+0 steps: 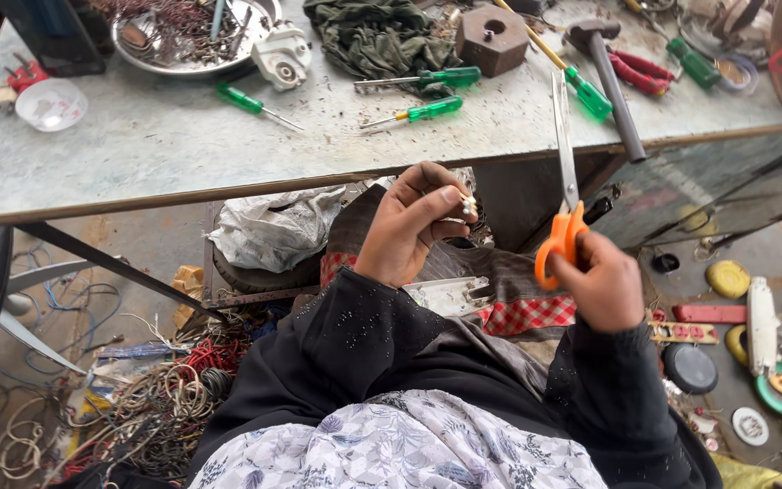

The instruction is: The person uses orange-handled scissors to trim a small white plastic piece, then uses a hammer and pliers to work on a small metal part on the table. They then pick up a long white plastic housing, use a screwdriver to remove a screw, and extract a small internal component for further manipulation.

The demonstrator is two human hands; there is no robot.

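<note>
Scissors [565, 181] with orange handles stand nearly upright in the right hand [601, 282], blades together and pointing up and away toward the tabletop [138, 145] edge, long axis close to vertical. The right grip is curled through and around the handles, fingers pressed shut on them. To the left of the blades, at about mid-blade height, the left hand [414, 226] pinches a small whitish piece [469, 206] between thumb and fingertips; what the piece is cannot be told at this size. The piece lies just beside the scissors, not touching, so the left hand's pinch is the nearer of the two to the blade edge. Both hands hover over the lap, where a flat white plastic part [450, 294] rests on a red checked cloth [527, 312]. Beyond, on the tabletop, lie green-handled screwdrivers [427, 110], a hammer [610, 77], a rumpled green rag [377, 36] and a metal dish of screws [187, 32]. Tangled wires [156, 389] cover the floor at the left.
</note>
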